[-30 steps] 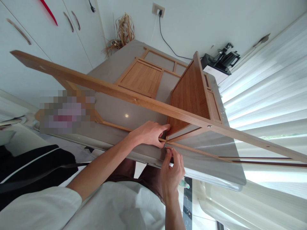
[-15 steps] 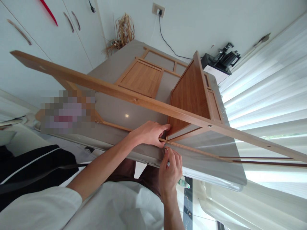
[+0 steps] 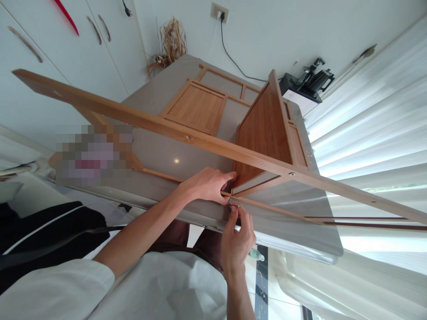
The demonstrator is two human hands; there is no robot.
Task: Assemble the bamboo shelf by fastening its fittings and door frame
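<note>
A light-brown wooden furniture frame (image 3: 160, 126) stands on the grey table, with an upright slatted-look panel (image 3: 263, 122) set across it. My left hand (image 3: 208, 184) is closed around the frame's lower rail (image 3: 267, 209), right at the panel's near corner, thumb side toward me. Just below that joint my right hand (image 3: 238, 231) pinches a small bent metal hex key (image 3: 234, 205). Its tip meets the outer side of the rail by my left fingers. The fastener itself is too small to make out.
Another wooden frame with a panel (image 3: 196, 109) lies flat on the grey table (image 3: 293, 240) farther back. A black kettle (image 3: 322, 82) stands beyond the far right corner, dried stalks (image 3: 173, 42) at the far left. The long top rail crosses above my hands. A blurred patch covers the left side.
My right fingers have turned slightly, and the hex key's arm now points more sideways to the right. The left hand and the frame stay where they were.
</note>
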